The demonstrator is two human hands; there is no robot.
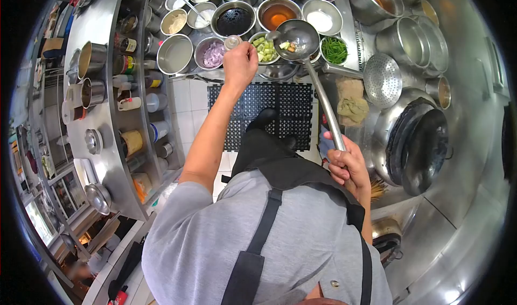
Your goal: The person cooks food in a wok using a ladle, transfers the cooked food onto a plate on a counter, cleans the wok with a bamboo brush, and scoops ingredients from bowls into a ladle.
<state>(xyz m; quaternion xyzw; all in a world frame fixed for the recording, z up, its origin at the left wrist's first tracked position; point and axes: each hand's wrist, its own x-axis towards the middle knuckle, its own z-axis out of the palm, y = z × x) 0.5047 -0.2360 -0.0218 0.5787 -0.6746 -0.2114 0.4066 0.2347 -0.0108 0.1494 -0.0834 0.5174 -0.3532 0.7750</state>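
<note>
My right hand [349, 164] is wrapped round the long handle of a steel ladle [323, 101]. The ladle's bowl, at the far end, holds a few pale green and light brown pieces. My left hand [241, 63] reaches forward with curled fingers over the front row of bowls. A small clear round object [232, 42] shows at its fingertips; what the fingers grip is hidden. Beside that hand stand a bowl of chopped purple onion [212, 54] and a bowl of chopped pale green vegetable [264, 50], partly behind the ladle.
Bowls of dark sauce [233, 20], amber liquid [278, 15] and cut green stalks [334, 50] stand around. At right are a perforated skimmer [382, 81], a folded cloth [353, 109] and a black wok [426, 151]. Steel shelving [119, 138] lines the left; a rubber mat [231, 111] covers the floor.
</note>
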